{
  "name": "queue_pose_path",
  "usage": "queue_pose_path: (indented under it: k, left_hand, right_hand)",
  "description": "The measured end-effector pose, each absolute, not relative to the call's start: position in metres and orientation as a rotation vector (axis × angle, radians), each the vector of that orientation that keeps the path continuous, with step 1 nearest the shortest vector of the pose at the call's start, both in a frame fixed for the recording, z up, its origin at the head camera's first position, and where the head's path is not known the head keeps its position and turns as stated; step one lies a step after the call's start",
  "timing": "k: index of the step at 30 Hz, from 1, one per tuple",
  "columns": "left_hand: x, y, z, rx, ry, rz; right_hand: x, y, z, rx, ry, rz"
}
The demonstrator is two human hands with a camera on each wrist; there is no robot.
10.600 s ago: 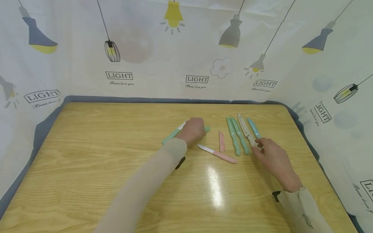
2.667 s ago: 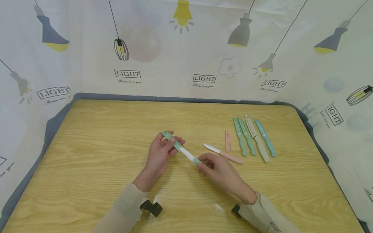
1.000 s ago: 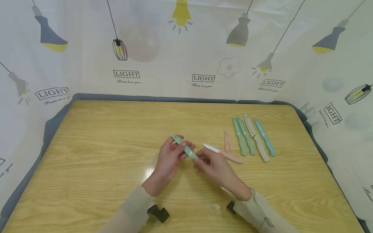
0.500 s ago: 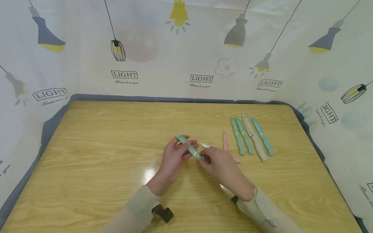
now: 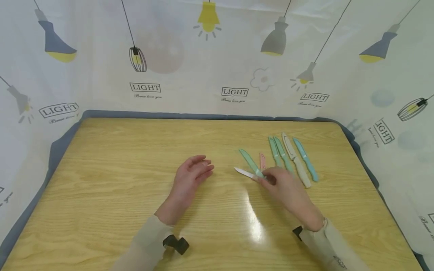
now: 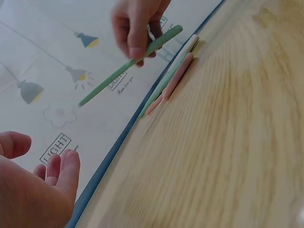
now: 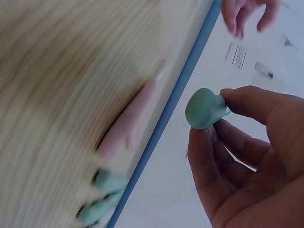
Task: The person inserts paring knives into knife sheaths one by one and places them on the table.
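Note:
Between the thumb and fingers of my right hand (image 5: pixel 288 188) is a green knife (image 5: pixel 250 162) with its green sheath over the blade. The left wrist view shows this knife (image 6: pixel 107 83) raised off the table, and its rounded handle end (image 7: pixel 200 110) faces the right wrist camera. My left hand (image 5: pixel 190 178) hovers over the middle of the table, holding nothing, its fingers loosely bent. Below the right hand lies a pink knife (image 5: pixel 245 173) with a bare white blade, its handle mostly hidden in the head view. A pink sheath (image 5: pixel 262 162) lies just behind it.
Right of the pink sheath, two sheathed green knives (image 5: pixel 273 148) lie side by side. Beside them are a larger cream knife (image 5: pixel 300 167) and a blue knife (image 5: pixel 306 160). A printed white curtain (image 5: pixel 190 90) surrounds the back and sides of the wooden table (image 5: pixel 118 158).
The blade went into the green sheath between both hands. Since half a second ago, my left hand has let go and drawn left, while my right hand has carried the sheathed knife to the right.

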State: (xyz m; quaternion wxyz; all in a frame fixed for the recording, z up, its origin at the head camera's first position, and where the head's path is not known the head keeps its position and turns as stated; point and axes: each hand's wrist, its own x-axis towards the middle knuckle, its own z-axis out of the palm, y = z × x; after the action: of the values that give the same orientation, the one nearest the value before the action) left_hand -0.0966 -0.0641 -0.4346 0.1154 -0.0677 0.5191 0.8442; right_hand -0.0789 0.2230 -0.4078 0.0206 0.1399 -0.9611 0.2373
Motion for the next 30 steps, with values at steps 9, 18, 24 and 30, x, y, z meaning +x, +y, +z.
queue_pose_path:
  k: [9, 18, 24, 30]
  left_hand:
    - [-0.099, -0.092, -0.439, -0.267, 1.576, 2.479]
    - [-0.099, -0.111, -0.437, -0.3, 1.601, 2.478]
    - [-0.099, -0.117, -0.438, -0.316, 1.611, 2.461]
    - [-0.098, -0.12, -0.437, -0.321, 1.613, 2.449]
  right_hand:
    - [-0.103, 0.279, -0.407, 0.261, -3.017, 0.708]
    - [-0.126, 0.335, -0.412, 0.089, -3.114, 0.608]
    - [-0.134, 0.358, -0.418, 0.018, -3.161, 0.602]
    - [-0.138, 0.372, -0.419, -0.041, -3.219, 0.554]
